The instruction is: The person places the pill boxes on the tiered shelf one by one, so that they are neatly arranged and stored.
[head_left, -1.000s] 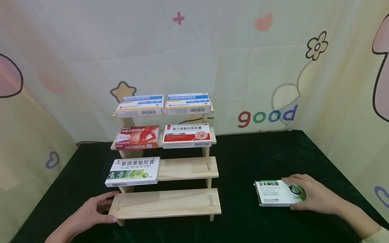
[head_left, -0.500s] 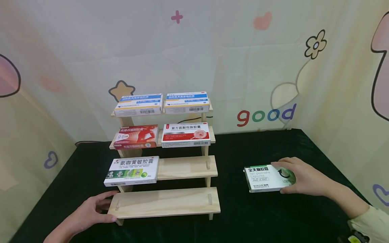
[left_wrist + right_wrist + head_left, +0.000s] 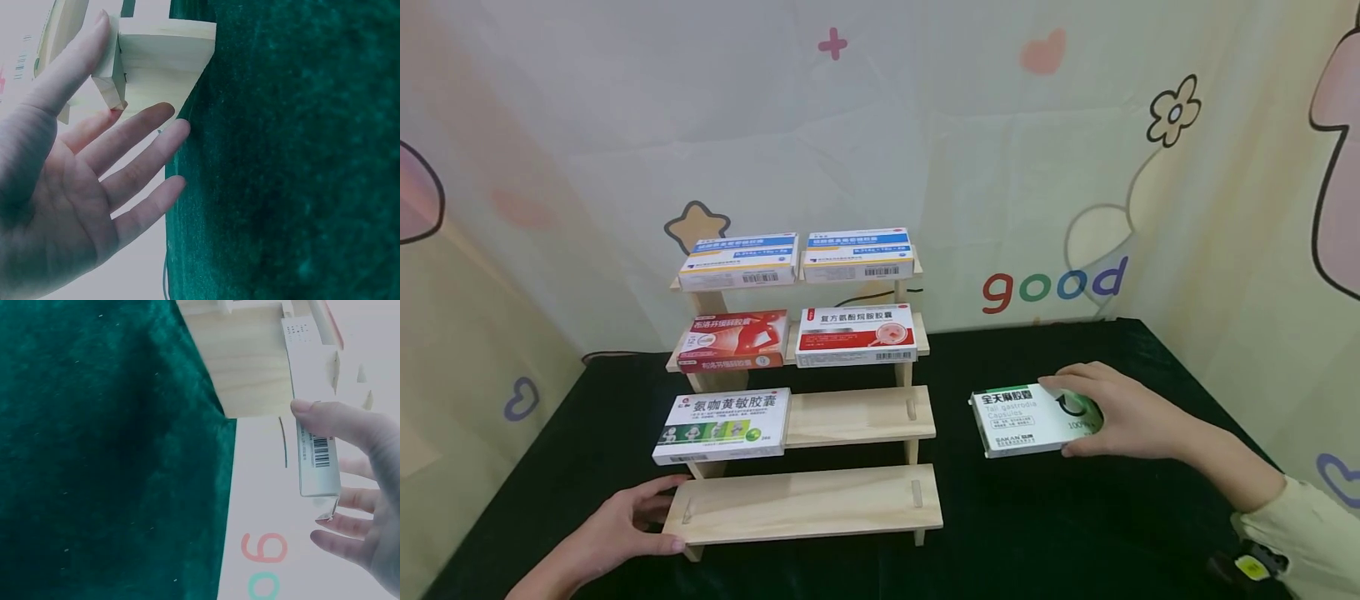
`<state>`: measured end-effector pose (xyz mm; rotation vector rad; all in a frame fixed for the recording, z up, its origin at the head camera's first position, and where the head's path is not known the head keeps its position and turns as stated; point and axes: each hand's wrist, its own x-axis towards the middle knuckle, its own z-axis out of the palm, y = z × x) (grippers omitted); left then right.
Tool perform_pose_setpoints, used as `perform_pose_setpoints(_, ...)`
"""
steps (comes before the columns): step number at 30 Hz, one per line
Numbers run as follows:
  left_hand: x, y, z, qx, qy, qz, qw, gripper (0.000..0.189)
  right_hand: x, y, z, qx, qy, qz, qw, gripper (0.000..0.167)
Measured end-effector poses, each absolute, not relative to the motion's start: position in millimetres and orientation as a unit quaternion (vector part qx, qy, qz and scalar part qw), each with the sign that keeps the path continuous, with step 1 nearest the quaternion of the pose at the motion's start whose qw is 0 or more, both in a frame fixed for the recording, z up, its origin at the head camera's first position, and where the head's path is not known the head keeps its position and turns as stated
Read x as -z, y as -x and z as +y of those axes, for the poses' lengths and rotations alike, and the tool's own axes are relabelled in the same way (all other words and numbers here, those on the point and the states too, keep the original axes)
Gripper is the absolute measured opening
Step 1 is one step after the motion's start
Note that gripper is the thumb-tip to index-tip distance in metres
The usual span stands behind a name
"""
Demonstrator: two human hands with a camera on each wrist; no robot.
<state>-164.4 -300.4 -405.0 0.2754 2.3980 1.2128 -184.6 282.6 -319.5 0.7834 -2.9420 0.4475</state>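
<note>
In the head view, my right hand (image 3: 1123, 417) holds a white-and-green medicine box (image 3: 1015, 421) by its right end, above the dark cloth and right of a tiered wooden display stand (image 3: 808, 504). Thumb on one long side and fingers on the other pinch the box (image 3: 319, 456) in the right wrist view. My left hand (image 3: 613, 529) grips the left end of the stand's lowest shelf. The left wrist view shows that hand's (image 3: 81, 181) thumb and index finger on either side of the shelf end, other fingers spread. A white-and-green box (image 3: 726, 425) lies on the shelf above.
Higher up are a red box (image 3: 733, 340), a white-and-red box (image 3: 856, 336) and two blue-and-white boxes (image 3: 741, 260). Dark green cloth (image 3: 1060, 533) covers the table. A printed curtain (image 3: 850, 125) hangs behind.
My right hand has lifted the medicine box off the cloth and carried it left and away from me, nearer the stand. The left hand keeps its place on the shelf end.
</note>
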Motion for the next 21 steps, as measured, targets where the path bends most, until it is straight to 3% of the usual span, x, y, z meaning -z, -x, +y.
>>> perform_pose_setpoints(21, 404.0, 162.6, -300.4, -0.441, -0.096, 0.866, 0.216, 0.078, 298.6, 196.4, 243.2, -0.140, -0.303, -0.942, 0.045, 0.071)
